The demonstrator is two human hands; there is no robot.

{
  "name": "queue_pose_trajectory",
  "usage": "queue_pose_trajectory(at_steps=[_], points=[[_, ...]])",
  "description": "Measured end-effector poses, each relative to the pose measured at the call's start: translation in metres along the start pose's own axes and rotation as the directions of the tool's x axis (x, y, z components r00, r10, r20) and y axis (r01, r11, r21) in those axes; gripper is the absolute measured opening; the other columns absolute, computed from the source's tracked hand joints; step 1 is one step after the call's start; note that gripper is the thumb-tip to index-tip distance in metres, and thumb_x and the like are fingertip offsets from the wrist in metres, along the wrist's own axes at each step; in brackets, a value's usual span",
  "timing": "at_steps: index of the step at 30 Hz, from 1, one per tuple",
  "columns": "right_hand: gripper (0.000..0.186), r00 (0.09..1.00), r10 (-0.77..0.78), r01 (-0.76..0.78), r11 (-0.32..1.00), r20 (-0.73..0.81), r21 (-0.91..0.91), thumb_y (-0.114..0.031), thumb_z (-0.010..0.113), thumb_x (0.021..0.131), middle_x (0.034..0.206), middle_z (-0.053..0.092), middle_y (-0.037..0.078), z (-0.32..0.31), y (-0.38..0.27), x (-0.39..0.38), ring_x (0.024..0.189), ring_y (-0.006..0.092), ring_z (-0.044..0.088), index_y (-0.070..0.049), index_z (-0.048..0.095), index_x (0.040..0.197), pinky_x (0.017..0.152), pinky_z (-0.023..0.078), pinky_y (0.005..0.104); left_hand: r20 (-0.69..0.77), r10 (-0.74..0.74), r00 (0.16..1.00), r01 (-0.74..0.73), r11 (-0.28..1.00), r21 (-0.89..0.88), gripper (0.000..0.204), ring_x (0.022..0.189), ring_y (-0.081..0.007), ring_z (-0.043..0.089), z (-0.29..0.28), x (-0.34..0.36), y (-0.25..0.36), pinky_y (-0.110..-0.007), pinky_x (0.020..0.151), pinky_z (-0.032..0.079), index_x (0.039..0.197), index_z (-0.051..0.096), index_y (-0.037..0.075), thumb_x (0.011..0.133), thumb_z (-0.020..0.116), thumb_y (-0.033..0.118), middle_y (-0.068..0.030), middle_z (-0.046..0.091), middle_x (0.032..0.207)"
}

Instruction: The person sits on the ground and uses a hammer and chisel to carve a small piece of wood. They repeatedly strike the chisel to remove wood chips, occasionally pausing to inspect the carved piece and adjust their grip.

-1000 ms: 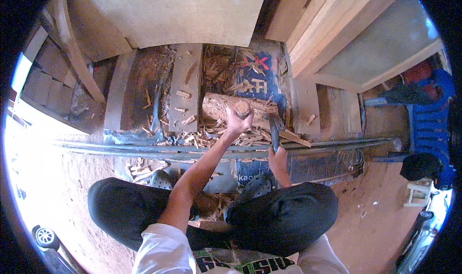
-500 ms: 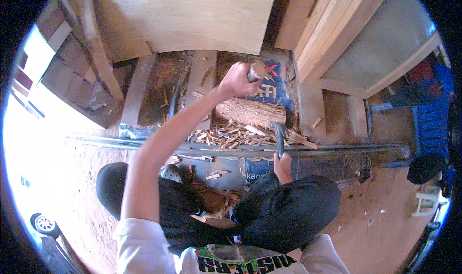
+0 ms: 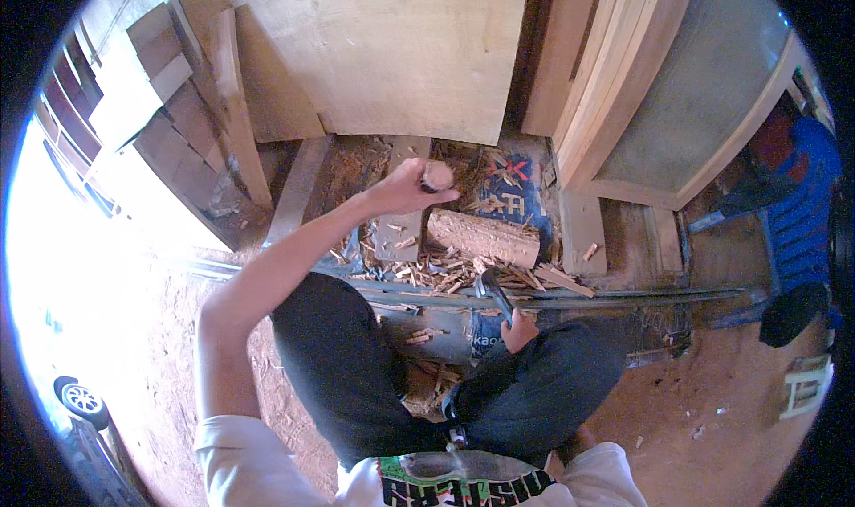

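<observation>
My left hand (image 3: 411, 186) is closed around a short round piece of wood (image 3: 436, 176), its pale cut end facing up and its edge dark. Below it lies a thick, rough-hewn log (image 3: 485, 237), apart from the hand. Wood chips (image 3: 436, 271) are heaped along the log's near side. My right hand (image 3: 519, 331) grips the dark handle of a hammer-like tool (image 3: 492, 291), near my right knee. The tool's head rests low over the chips; its exact shape is hard to make out.
A large plywood sheet (image 3: 410, 53) leans at the back. Framed wooden panels (image 3: 677, 97) stand on the right, near a blue plastic chair (image 3: 797, 208). Flat boards (image 3: 583, 231) and a dark printed sheet (image 3: 521, 204) lie under the chips. A long dark rail (image 3: 623, 298) crosses before my knees.
My left hand has moved left and nearer with the round wood piece, away from above the log. The tool in my right hand has tipped left. My left knee has swung inward; the view has shifted.
</observation>
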State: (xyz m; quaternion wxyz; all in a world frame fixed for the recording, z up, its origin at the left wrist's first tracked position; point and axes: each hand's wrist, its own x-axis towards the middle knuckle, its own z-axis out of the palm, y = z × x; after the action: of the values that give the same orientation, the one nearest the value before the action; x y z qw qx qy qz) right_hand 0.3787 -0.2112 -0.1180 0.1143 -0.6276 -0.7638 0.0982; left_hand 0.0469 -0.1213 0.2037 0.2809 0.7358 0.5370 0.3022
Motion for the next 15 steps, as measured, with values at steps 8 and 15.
queue_pose_trajectory(at_steps=[8, 15], points=[[0.048, 0.979, -0.051, 0.036, 0.996, -0.197, -0.079, -0.027, 0.063, 0.068, 0.088, 0.061, 0.016, 0.005, 0.000, -0.002, 0.084, 0.0337, 0.059, -0.008, 0.056, 0.111, 0.066, 0.046, 0.0472, -0.133, -0.025, 0.991, -0.013, 0.961, -0.276, 0.029, 0.079, -0.0236, 0.064, 0.064, 0.046, 0.007, -0.035, 0.074, 0.049, 0.090, 0.063, 0.004, 0.073, 0.071, 0.027, -0.0148, 0.065, 0.082], [0.055, 0.992, 0.104, -0.099, 0.993, 0.071, -0.067, -0.030, 0.062, 0.074, 0.112, 0.056, 0.019, -0.024, -0.015, -0.004, 0.098, 0.0365, 0.056, -0.006, 0.049, 0.121, 0.078, 0.047, 0.0477, -0.292, -0.282, 0.914, 0.145, 0.899, -0.414, 0.031, 0.088, -0.0275, 0.064, 0.076, 0.026, -0.003, -0.036, 0.078, 0.049, 0.094, 0.063, 0.004, 0.069, 0.070, 0.020, -0.0173, 0.065, 0.089]])
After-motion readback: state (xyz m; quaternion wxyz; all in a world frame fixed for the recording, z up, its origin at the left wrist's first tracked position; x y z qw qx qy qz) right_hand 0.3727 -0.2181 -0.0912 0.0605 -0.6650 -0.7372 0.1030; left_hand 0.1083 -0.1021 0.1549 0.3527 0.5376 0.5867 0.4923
